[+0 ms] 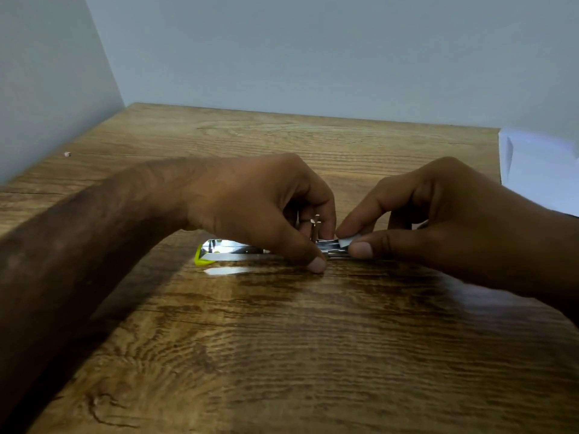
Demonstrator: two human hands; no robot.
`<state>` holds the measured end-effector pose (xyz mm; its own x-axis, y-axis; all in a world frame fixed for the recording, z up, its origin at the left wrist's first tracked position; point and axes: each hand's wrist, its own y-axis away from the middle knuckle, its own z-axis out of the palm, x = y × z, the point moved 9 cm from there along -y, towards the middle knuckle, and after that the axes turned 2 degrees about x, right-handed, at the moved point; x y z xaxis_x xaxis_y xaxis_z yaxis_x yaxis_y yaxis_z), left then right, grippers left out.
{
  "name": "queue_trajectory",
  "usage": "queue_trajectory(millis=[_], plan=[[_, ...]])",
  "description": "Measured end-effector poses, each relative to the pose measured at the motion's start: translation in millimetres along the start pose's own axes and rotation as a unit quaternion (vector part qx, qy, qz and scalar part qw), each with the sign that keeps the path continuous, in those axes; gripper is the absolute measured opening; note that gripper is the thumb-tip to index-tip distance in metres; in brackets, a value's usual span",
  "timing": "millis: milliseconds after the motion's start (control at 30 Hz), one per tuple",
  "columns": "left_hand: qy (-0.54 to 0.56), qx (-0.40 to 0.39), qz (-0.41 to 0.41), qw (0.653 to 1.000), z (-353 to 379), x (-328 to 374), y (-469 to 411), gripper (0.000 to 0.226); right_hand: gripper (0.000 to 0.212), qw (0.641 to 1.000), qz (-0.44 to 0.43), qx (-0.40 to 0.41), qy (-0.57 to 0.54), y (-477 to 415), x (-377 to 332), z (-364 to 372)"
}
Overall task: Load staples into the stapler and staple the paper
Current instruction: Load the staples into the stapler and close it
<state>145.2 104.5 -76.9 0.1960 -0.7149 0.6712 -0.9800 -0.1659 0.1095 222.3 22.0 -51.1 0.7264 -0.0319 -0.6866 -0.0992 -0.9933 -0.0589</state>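
While both hands work low on the wooden counter [282, 339], the head view shows the stapler [232, 250] lying flat near its middle, chrome body with a yellow-green end pointing left. The left hand [260, 208] bears down on the stapler's right portion, its grip closed around the metal with the thumb tip touching the counter. The right hand [438, 220] pinches a small pale piece [348, 241] between thumb and forefinger, right at the open metal channel; whether this is the staple strip or a stapler part is too blurred to tell. White paper [539, 170] waits well apart at the far right edge.

Loading looks under way. To do it well, the left hand should hold the body steady while the right keeps the piece level and aligned with the channel, sliding without force so nothing jams or buckles.
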Motion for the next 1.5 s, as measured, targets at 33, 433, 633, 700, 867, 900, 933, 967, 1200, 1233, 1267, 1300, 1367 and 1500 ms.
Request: queue_trajectory(millis=[33, 433, 633, 700, 867, 900, 933, 967, 1200, 1233, 1267, 1300, 1367, 1500], plan=[[0.001, 0.000, -0.001, 1.000, 0, 0, 0, 0.020, 0.024, 1.000, 0.002, -0.001, 0.000, 0, 0, 1], [-0.004, -0.001, -0.005, 1.000, -1, 0, 0, 0.020, 0.028, 0.998, 0.002, 0.003, 0.069, -1, -6, 7], [0.005, -0.003, -0.006, 1.000, 0, 0, -1, 0.021, 0.043, 0.999, -0.003, -0.016, 0.051, 2, -4, 5], [0.004, -0.003, -0.007, 1.000, 0, 0, -1, 0.022, 0.046, 0.998, -0.017, -0.003, 0.054, 4, -6, 2], [0.009, -0.007, -0.006, 1.000, 0, -2, 0, 0.021, 0.026, 0.994, -0.038, -0.010, 0.098, 5, -7, 7], [0.008, -0.007, -0.007, 1.000, 0, -2, 0, 0.021, 0.024, 0.995, -0.034, -0.009, 0.096, 4, -6, 7], [0.007, -0.006, -0.007, 1.000, 0, -2, 0, 0.022, 0.023, 0.995, -0.030, -0.009, 0.091, 4, -6, 6], [0.005, -0.004, -0.006, 1.000, -1, -2, 0, 0.023, 0.022, 0.996, -0.027, -0.007, 0.087, 4, -5, 5], [0.031, 0.019, -0.002, 0.999, -4, -4, 0, 0.028, 0.019, 0.999, 0.001, 0.015, 0.048, 5, 4, -4], [0.034, 0.020, -0.002, 0.999, -5, -4, 1, 0.028, 0.019, 0.999, 0.002, 0.017, 0.045, 5, 5, -5], [0.039, 0.021, -0.002, 0.999, -6, -4, 1, 0.028, 0.018, 0.999, 0.004, 0.019, 0.042, 5, 5, -5], [0.049, 0.021, -0.002, 0.999, -7, -5, 2, 0.027, 0.017, 0.999, 0.006, 0.022, 0.037, 5, 5, -6], [0.078, 0.019, -0.001, 0.997, -11, -7, 5, 0.026, 0.017, 0.999, 0.010, 0.026, 0.027, 5, 6, -6], [0.101, 0.049, 0.013, 0.994, -17, -6, 5, 0.028, 0.018, 0.999, 0.018, 0.038, 0.029, 5, 11, -8]])
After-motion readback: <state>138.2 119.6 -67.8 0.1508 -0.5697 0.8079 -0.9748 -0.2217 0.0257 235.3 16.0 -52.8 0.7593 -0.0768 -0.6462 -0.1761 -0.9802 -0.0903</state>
